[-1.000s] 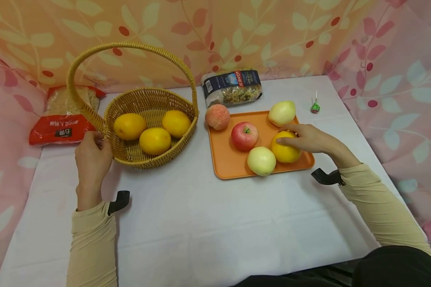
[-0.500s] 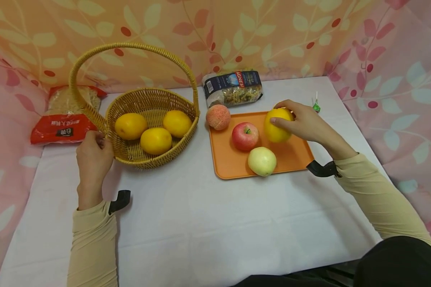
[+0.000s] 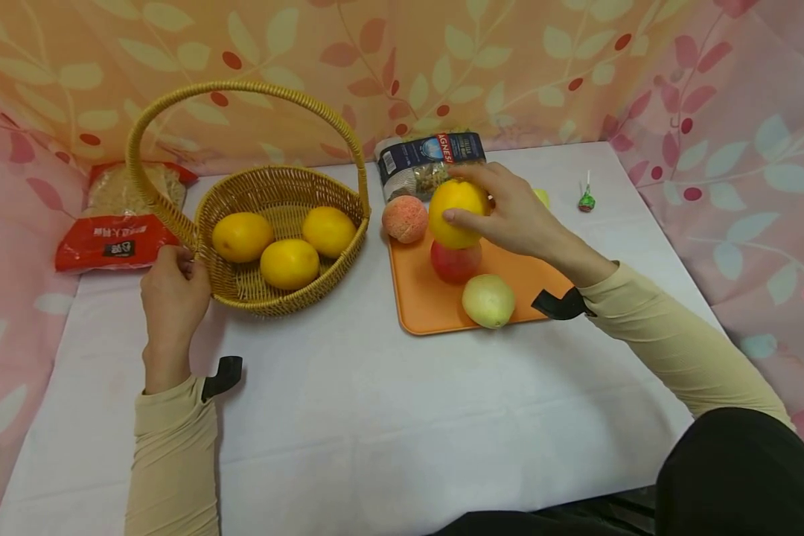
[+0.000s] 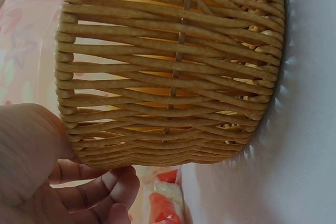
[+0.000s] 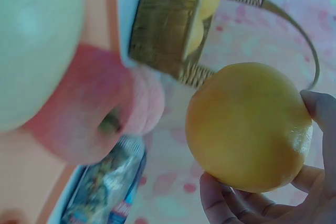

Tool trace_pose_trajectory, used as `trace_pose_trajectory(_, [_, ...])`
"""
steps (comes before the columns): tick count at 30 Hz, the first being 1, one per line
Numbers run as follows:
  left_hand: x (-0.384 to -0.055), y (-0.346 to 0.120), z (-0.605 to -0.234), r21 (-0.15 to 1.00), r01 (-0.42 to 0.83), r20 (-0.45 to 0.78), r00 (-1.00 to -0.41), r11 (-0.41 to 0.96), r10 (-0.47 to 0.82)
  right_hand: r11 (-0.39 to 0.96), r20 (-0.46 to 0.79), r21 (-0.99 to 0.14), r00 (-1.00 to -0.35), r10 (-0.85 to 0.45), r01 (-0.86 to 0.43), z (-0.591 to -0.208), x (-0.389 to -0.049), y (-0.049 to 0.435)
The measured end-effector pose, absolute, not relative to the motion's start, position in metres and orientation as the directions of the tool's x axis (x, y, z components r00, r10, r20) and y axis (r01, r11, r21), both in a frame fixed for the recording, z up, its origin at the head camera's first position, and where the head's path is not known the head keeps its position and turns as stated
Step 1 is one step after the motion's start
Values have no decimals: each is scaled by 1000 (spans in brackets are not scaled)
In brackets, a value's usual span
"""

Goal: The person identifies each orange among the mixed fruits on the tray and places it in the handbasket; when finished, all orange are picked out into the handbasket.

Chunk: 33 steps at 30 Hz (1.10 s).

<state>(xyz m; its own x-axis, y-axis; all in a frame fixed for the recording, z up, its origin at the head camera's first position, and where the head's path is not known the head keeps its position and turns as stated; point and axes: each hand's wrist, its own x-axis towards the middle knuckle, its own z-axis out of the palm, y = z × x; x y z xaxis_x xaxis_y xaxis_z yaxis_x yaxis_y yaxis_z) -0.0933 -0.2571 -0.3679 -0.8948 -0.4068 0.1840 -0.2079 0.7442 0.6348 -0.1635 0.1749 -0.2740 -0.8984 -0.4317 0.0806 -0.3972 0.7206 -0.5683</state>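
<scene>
My right hand [image 3: 519,212] holds a rounded yellow fruit [image 3: 452,219] between thumb and fingers, above the orange tray [image 3: 425,316]. In the head view this fruit partly covers a red apple [image 3: 454,264] on the tray. A pale green fruit [image 3: 488,301] sits at the tray's front edge; another pale one [image 3: 543,196] is mostly hidden behind my right hand. On the left, my left hand [image 3: 174,294] grips the wicker basket [image 3: 288,304] at its left end, near the handle's foot. Several yellow fruits [image 3: 290,264] lie inside it.
A peach-like fruit [image 3: 405,219] sits at the tray's back left corner. Behind it lies a pasta bag [image 3: 402,165]. A red bag [image 3: 117,242] is left of the basket, and a green lollipop [image 3: 586,199] lies at the far right. The basket's tall handle [image 3: 254,86] arches upward.
My right hand has lifted the yellow fruit from the tray's right side and carried it left, over the apple. My left hand and the basket stay in place.
</scene>
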Motion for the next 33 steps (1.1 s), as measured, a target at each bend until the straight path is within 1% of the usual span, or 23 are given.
trace_pose_trajectory(8, [-94,-258,-368,632,-205,190,-894,747,-405,664,99,-533,-819,-566,-523,-266,-160,130])
trace_pose_trajectory(12, [-94,-258,-369,633,-199,197,-893,748,-404,626,140,-508,-773,-619,-592,-267,-160,106])
trace_pose_trajectory(18, [-94,-259,-370,632,-194,205,-892,750,-404,560,220,-494,-719,-660,-665,-265,-165,76])
trace_pose_trajectory(27, [-94,-257,-369,633,-180,228,-886,753,-403,575,205,-445,-703,-681,-687,-262,-173,36])
trace_pose_trajectory(30, [-94,-258,-369,632,-192,212,-889,750,-406,582,218,-412,-696,-684,-701,-264,-178,22])
trace_pose_trajectory(33, [-94,-258,-369,628,-212,186,-894,749,-409,584,238,-355,-675,-699,-730,-268,-183,9])
